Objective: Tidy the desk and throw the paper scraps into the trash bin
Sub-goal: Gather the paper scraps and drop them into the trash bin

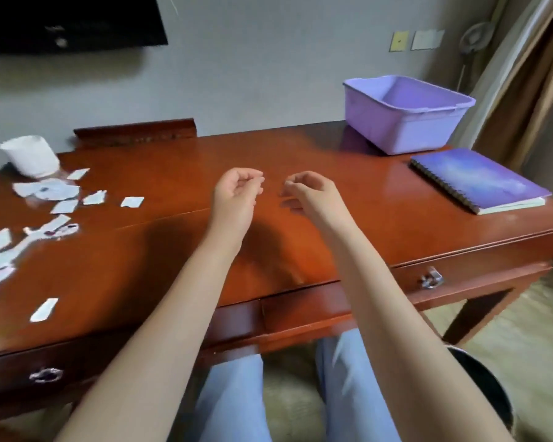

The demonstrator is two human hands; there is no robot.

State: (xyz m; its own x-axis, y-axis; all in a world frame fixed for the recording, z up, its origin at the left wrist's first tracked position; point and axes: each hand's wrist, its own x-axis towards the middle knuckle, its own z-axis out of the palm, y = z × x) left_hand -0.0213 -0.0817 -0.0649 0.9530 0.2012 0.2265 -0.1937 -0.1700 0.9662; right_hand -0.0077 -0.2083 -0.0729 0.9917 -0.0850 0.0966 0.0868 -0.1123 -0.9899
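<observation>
Several white paper scraps lie scattered over the left part of the brown wooden desk, one lone strip near the front edge. A white cup-shaped container stands at the far left behind them. My left hand and my right hand hover side by side above the desk's middle, fingers loosely curled, holding nothing. Both are well right of the scraps. A dark round bin shows on the floor at the lower right, partly hidden by my right arm.
A lilac plastic tub sits at the back right of the desk. A purple spiral notebook lies in front of it. Drawers with metal handles run along the desk front. My legs are under the desk.
</observation>
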